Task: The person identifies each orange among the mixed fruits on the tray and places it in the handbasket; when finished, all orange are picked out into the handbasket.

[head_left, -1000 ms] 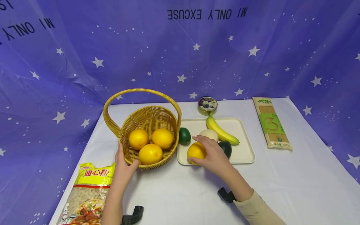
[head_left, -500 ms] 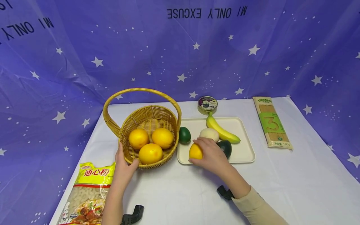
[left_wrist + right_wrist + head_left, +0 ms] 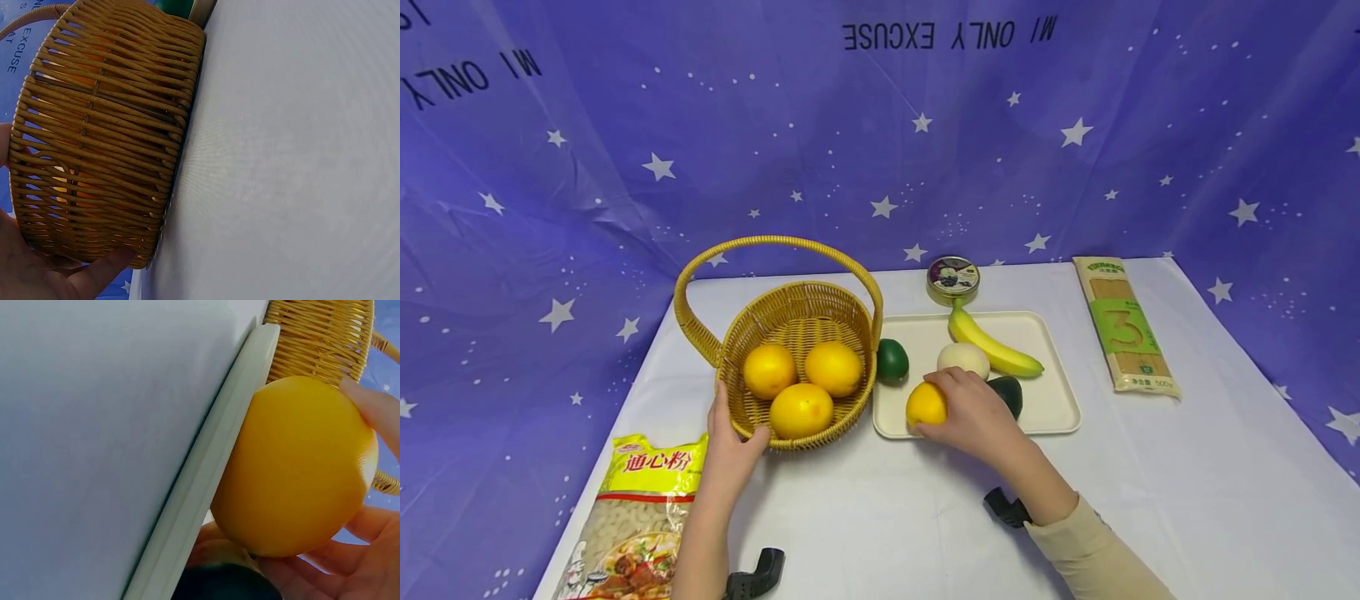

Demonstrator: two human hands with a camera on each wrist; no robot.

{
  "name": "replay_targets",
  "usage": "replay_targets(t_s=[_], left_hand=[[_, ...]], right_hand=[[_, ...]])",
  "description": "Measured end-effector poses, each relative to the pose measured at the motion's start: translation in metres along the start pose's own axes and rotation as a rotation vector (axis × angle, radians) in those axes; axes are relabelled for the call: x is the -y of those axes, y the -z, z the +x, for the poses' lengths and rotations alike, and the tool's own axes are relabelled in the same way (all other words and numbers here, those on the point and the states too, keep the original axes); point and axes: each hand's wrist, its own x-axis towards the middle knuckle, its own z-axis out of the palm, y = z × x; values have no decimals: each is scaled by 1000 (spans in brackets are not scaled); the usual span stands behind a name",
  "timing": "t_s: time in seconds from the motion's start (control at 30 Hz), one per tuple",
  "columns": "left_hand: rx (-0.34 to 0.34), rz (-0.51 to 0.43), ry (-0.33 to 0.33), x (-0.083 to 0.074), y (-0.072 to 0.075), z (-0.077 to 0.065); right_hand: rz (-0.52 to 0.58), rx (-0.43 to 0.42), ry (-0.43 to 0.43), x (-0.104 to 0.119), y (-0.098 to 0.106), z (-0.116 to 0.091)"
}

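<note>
My left hand (image 3: 733, 446) grips the near left rim of a wicker basket (image 3: 797, 300), thumb over the edge and fingers along the woven side (image 3: 106, 131). Three oranges (image 3: 802, 411) lie inside it. To the right, my right hand (image 3: 973, 417) holds another orange (image 3: 927, 405) at the front left of a cream tray (image 3: 1052, 408). In the right wrist view, thumb and fingers reach round this orange (image 3: 300, 469), low by the tray's rim. Behind and beside that hand lie a whitish round fruit (image 3: 964, 358), a dark green fruit (image 3: 1007, 393) partly hidden, and a banana (image 3: 996, 348).
A green fruit (image 3: 892, 362) sits at the tray's left edge, close to the basket. Behind the tray stands a round tin (image 3: 953, 280). A noodle pack (image 3: 1126, 329) lies at the right, a macaroni bag (image 3: 632, 517) at the front left. The basket's handle (image 3: 775, 240) arches upward.
My right hand has closed further round the orange and shifted slightly right. The whitish fruit, dark green fruit and banana have been nudged a little to the right. The left hand stays on the basket.
</note>
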Motion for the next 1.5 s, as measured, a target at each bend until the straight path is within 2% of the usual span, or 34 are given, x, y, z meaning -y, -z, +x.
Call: replay_targets(t_s=[0.17, 0.4, 0.6, 0.73, 0.93, 1.13, 1.27, 1.5], left_hand=[[5, -10, 1, 0, -2, 0], [-1, -4, -4, 0, -2, 0], [-8, 10, -8, -1, 0, 0], [-5, 11, -11, -2, -1, -1], [-5, 15, 2, -2, -1, -2], [0, 15, 1, 0, -2, -2], [-6, 19, -3, -1, -3, -1], [-6, 23, 13, -2, -2, -2]], right_hand=[[95, -33, -1, 3, 3, 2], [293, -90, 58, 20, 16, 16], [451, -81, 85, 50, 17, 42], [514, -78, 86, 68, 12, 65], [553, -62, 82, 90, -3, 98], [534, -101, 60, 96, -27, 124], [505, -122, 32, 98, -38, 137], [489, -102, 26, 103, -50, 152]])
